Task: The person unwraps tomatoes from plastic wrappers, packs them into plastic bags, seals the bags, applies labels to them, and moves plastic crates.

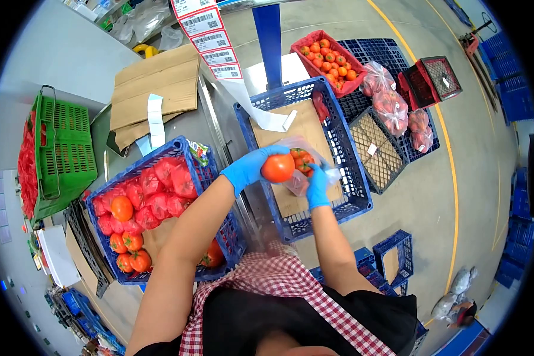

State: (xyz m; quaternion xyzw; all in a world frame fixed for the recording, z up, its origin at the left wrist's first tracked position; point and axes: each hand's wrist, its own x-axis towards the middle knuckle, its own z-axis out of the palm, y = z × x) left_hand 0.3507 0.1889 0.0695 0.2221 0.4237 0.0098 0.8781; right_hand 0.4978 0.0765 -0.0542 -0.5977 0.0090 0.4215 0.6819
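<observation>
Both my hands wear blue gloves. My left hand [247, 167] is closed round a red tomato [277, 168], beside the mouth of a clear plastic bag [296, 184]. Inside that bag are more tomatoes [302, 160]. My right hand [318, 187] grips the bag's right side. The bag is above a blue crate [364, 204] lined with cardboard [305, 121]. At left, another blue crate [178, 144] holds red-wrapped produce [157, 204] and several loose tomatoes [137, 261]; my left forearm hides part of it.
A strip of printed labels [210, 38] hangs over the far crate. Cardboard sheets [154, 83] lie on the left bench. A green crate [65, 154] stands at far left. On the floor, a red-lined crate of tomatoes [329, 59] and bagged produce [390, 110] rest on a blue pallet [371, 48].
</observation>
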